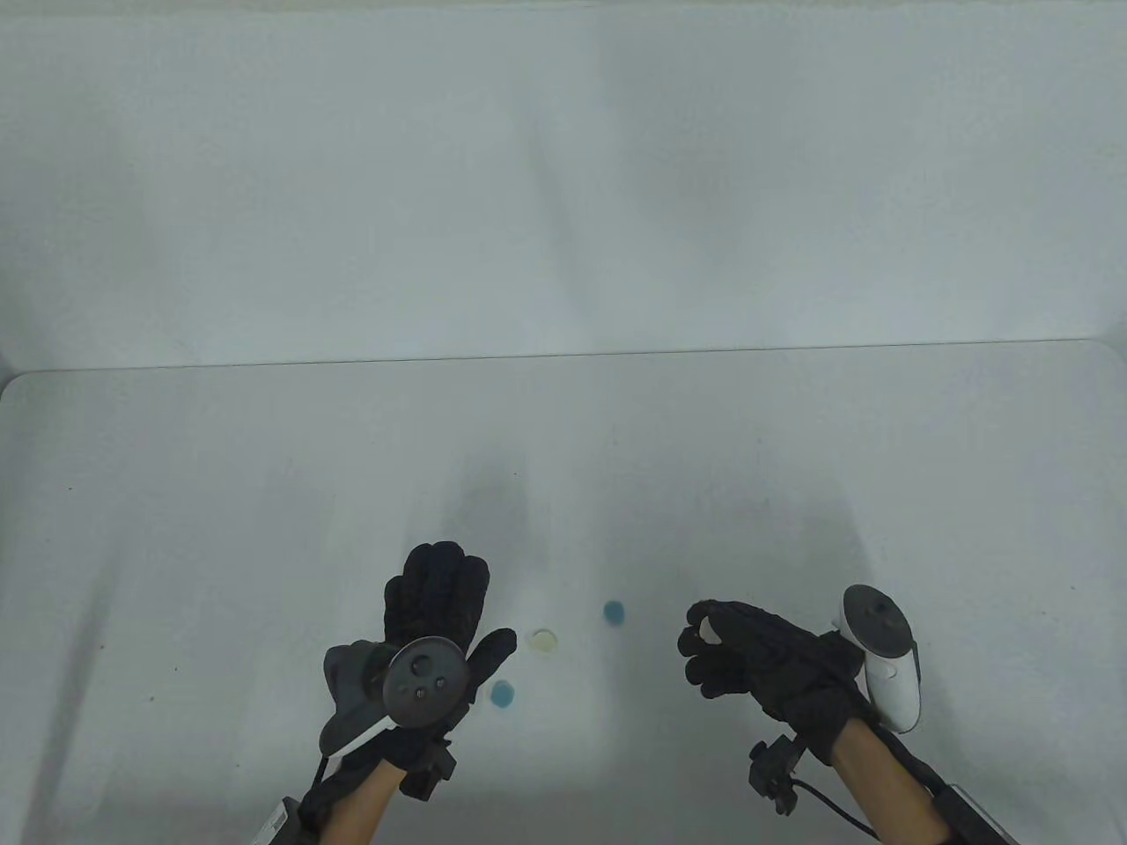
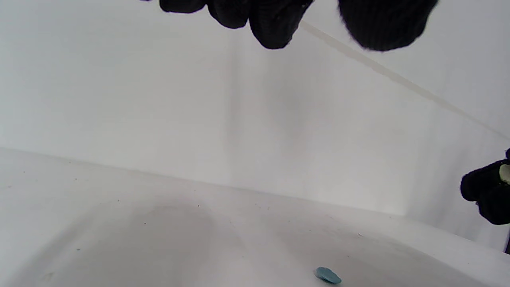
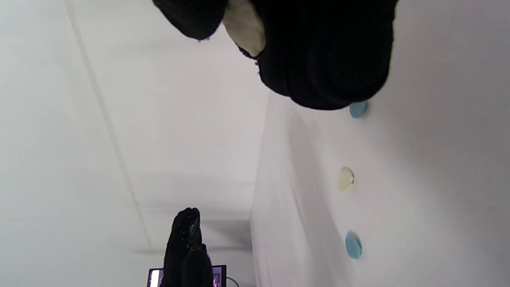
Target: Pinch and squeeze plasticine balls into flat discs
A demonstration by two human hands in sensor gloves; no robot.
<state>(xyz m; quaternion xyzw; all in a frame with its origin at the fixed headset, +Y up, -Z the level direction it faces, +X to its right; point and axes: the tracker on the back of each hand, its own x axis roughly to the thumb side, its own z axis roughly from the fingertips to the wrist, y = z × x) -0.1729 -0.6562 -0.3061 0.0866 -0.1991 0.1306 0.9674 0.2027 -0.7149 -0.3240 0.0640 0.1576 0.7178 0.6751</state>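
My right hand (image 1: 709, 641) pinches a small cream plasticine piece (image 1: 706, 629) between thumb and fingers, above the table; it shows between the gloved fingers in the right wrist view (image 3: 244, 26). My left hand (image 1: 449, 607) is open with fingers spread, holding nothing, above the table. Three flat discs lie on the table: a cream disc (image 1: 545, 640), a blue disc (image 1: 614, 611) to its right, and a blue disc (image 1: 503, 694) beside my left thumb. All three show in the right wrist view: blue (image 3: 358, 109), cream (image 3: 345, 180), blue (image 3: 353, 245).
The white table (image 1: 220, 528) ends at a white back wall (image 1: 563, 176). A screen edge (image 3: 217, 275) shows at the bottom of the right wrist view.
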